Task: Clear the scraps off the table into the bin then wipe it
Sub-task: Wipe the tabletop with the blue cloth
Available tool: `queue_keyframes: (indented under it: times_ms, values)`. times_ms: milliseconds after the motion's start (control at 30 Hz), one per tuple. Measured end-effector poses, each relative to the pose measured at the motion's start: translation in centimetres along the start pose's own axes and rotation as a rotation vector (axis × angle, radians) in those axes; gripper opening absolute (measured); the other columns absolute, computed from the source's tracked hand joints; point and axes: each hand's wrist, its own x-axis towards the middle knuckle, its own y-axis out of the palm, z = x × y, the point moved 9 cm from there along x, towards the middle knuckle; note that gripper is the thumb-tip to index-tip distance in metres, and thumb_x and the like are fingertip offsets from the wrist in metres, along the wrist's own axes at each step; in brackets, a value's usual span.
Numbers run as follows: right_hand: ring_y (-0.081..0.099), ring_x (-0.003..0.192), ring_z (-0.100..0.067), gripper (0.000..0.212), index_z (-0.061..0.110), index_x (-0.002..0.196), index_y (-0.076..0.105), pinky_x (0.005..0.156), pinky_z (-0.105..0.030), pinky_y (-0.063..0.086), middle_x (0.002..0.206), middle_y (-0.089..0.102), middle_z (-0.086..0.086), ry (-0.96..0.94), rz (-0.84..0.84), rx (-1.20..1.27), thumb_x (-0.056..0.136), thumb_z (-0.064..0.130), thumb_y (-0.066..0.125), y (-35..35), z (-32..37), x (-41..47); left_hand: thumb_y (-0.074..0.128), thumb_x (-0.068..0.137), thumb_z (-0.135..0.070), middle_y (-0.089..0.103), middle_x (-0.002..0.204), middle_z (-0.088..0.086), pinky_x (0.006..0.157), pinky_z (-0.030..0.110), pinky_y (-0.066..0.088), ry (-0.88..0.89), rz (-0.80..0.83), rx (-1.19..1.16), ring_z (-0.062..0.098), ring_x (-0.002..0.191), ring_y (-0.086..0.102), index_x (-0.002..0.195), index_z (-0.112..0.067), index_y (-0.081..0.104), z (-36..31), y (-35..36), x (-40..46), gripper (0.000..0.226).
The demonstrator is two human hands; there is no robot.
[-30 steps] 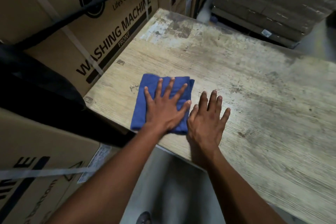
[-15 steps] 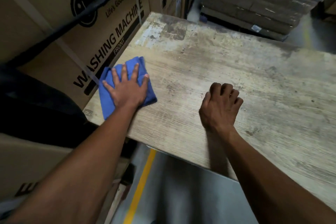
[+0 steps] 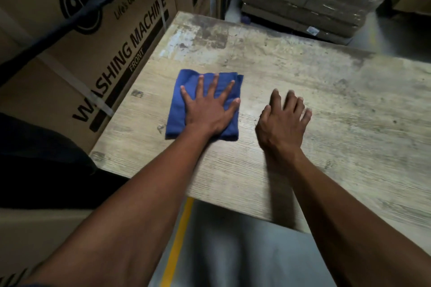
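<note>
Where the table (image 3: 303, 81) meets the washing machine box (image 3: 98, 53) along its left edge, bare wood ahead and right. Folded blue cloth (image 3: 186, 91) near that edge, long axis front-to-back, pressed under spread left hand (image 3: 210, 109). Right hand (image 3: 282, 121) just beside, fingers loosely bent, holding nothing.

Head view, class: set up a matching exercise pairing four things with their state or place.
Things:
1. blue cloth
2. left hand
3. right hand
4. washing machine box

States:
A. fingers loosely bent, holding nothing
B. stands against the table's left edge
C. spread flat, pressing down
D. folded, lying on the table

Pairs: 1-D, 2-C, 3-A, 4-B
</note>
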Motion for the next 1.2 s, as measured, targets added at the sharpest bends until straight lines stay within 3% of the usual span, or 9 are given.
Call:
queue_keyframes:
  times_ms: [233,367,500,633,733,800,900,1067,1200]
  values:
    - [0.044,0.138,-0.038,0.043,0.031,0.146,0.05,0.113,-0.057,0.035,0.154,0.046,-0.01,-0.018,-0.126,-0.039,0.102,0.033,0.048,-1.3,-0.5,0.4,0.012,0.107,-0.073,-0.013,0.179,-0.019,0.125,0.072,-0.012,0.283,-0.035,0.028,0.023,0.166,-0.019,0.163,-0.063,-0.007,-3.4,1.8,-6.1,0.06]
    - [0.044,0.109,-0.035,0.029,0.026,0.127,0.053,0.093,-0.051,0.037,0.129,0.047,-0.011,-0.022,-0.141,-0.092,0.099,0.033,0.049,-1.5,-0.6,1.9,0.016,0.104,-0.078,-0.013,0.179,-0.021,0.126,0.071,-0.011,0.285,-0.042,0.046,0.02,0.166,-0.018,0.162,-0.066,-0.008,-2.5,1.3,-5.1,0.064]
    - [0.042,0.103,-0.034,0.029,0.021,0.118,0.05,0.089,-0.05,0.038,0.123,0.046,-0.013,0.002,-0.137,-0.058,0.096,0.04,0.045,-1.2,-0.5,3.5,0.014,0.102,-0.082,-0.011,0.179,-0.019,0.126,0.071,-0.01,0.192,-0.028,0.032,0.021,0.166,-0.016,0.161,-0.067,-0.007,-1.2,-0.2,0.7,0.065]
    - [0.04,0.123,-0.037,0.042,0.027,0.133,0.047,0.103,-0.055,0.035,0.149,0.04,-0.015,-0.032,-0.065,-0.001,0.098,0.049,0.041,-0.5,0.2,6.0,0.014,0.101,-0.082,-0.004,0.181,-0.014,0.127,0.072,-0.007,0.061,-0.054,0.012,0.023,0.167,-0.01,0.164,-0.064,0.001,1.4,-2.1,7.3,0.066]
    - [0.011,0.162,-0.038,0.065,0.036,0.164,0.023,0.127,-0.066,0.009,0.179,0.008,-0.012,-0.044,0.074,0.018,0.104,0.057,0.029,1.1,0.2,7.3,0.013,0.102,-0.082,-0.003,0.181,-0.013,0.126,0.072,-0.006,-0.053,-0.066,-0.015,0.024,0.167,-0.009,0.165,-0.062,0.003,4.1,-3.0,9.8,0.067]
    - [-0.009,0.167,-0.033,0.071,0.037,0.171,0.007,0.129,-0.067,-0.007,0.181,-0.008,-0.007,-0.043,0.127,0.032,0.105,0.061,0.021,1.7,0.1,7.9,0.012,0.101,-0.082,-0.001,0.181,-0.012,0.126,0.073,-0.006,-0.162,-0.094,-0.033,0.025,0.168,-0.008,0.166,-0.06,0.004,6.4,-3.4,8.9,0.069]
    - [-0.016,0.166,-0.031,0.074,0.037,0.172,-0.001,0.128,-0.068,-0.011,0.181,-0.015,-0.005,-0.039,0.142,0.029,0.105,0.065,0.016,1.7,0.2,8.5,0.01,0.102,-0.081,-0.002,0.182,-0.01,0.126,0.074,-0.005,-0.367,-0.145,-0.062,0.027,0.167,-0.01,0.167,-0.057,0.003,10.2,-3.0,4.1,0.07]
    - [-0.008,0.167,-0.035,0.073,0.036,0.171,0.007,0.129,-0.068,-0.008,0.181,-0.005,-0.009,-0.046,0.13,0.046,0.105,0.064,0.021,1.3,0.6,8.7,0.011,0.103,-0.078,-0.004,0.182,-0.008,0.124,0.077,-0.003,-0.59,-0.153,-0.069,0.029,0.167,-0.011,0.168,-0.054,0.003,13.5,-2.1,-1.9,0.07]
    - [0.025,0.155,-0.037,0.055,0.025,0.145,0.039,0.128,-0.067,0.013,0.159,0.031,-0.016,-0.061,0.006,0.08,0.099,0.055,0.038,0.0,0.9,10.5,0.012,0.104,-0.076,-0.005,0.182,-0.006,0.123,0.079,-0.006,-0.569,-0.15,-0.068,0.032,0.166,-0.014,0.168,-0.053,0.0,12.7,-2.4,0.4,0.069]
